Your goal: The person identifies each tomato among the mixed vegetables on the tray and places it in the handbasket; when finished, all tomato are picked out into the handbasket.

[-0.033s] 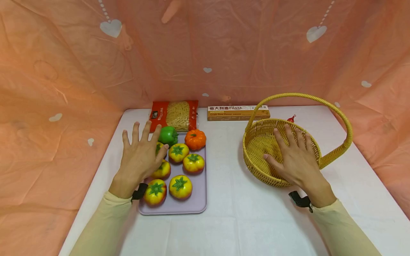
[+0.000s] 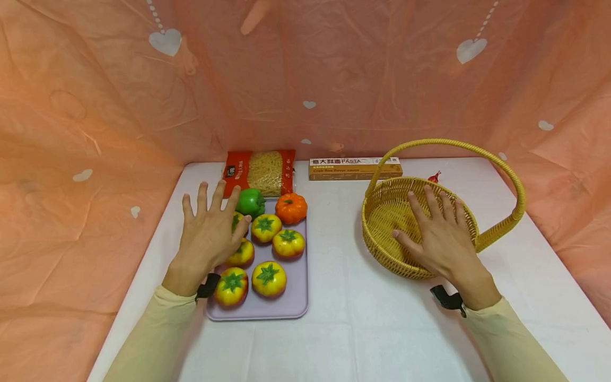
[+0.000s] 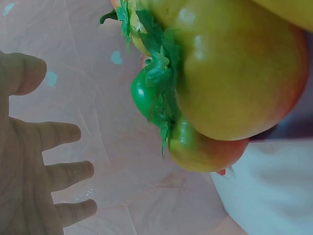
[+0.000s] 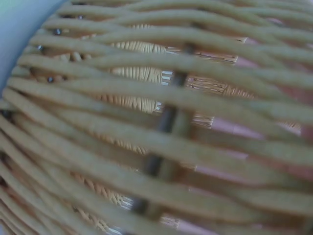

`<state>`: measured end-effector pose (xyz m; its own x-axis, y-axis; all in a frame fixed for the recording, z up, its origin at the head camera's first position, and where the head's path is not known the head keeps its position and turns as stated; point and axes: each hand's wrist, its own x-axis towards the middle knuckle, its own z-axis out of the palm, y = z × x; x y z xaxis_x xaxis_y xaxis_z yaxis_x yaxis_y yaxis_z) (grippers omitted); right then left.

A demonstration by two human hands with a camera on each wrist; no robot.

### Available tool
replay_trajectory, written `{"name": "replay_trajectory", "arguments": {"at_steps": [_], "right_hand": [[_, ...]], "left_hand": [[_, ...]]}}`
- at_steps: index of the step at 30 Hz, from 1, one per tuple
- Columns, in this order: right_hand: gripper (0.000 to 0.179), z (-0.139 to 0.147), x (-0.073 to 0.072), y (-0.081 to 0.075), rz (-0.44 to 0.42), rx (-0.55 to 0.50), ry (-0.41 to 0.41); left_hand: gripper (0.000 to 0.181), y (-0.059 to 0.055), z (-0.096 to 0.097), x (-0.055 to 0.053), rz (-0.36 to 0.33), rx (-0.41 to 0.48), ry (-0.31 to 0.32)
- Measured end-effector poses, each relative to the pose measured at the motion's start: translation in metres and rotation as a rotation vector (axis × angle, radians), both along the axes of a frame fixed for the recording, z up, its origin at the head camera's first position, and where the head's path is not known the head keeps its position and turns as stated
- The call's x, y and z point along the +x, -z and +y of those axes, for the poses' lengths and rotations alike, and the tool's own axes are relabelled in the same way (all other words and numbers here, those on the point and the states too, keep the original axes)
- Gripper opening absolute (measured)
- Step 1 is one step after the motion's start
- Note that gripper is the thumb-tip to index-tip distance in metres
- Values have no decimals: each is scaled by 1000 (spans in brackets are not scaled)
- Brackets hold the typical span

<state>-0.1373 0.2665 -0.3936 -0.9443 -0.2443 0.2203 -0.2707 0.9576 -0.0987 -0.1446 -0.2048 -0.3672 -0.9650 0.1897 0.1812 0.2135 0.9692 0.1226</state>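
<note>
Pasta box (image 2: 346, 173) partly behind basket handle (image 2: 444, 142)

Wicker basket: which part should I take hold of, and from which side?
Likely the crest of the arched handle, coming from above with the right hand, the nearer of the two hands: the slim arch rises free over the basket, whose wide, round body looks harder to grasp.
</note>
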Motion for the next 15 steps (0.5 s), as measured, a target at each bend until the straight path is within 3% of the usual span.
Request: {"name": "replay_trajectory", "arguments": {"at_steps": [9,15], "right_hand": [[93,2,2,-5,4,-22,-2],[94,6,6,-11,33,-94,-58]], "left_hand": [[73,-1,-2,-2,-32,8,-1],[75,-5,-20,-1,-84,59,-17]]}}
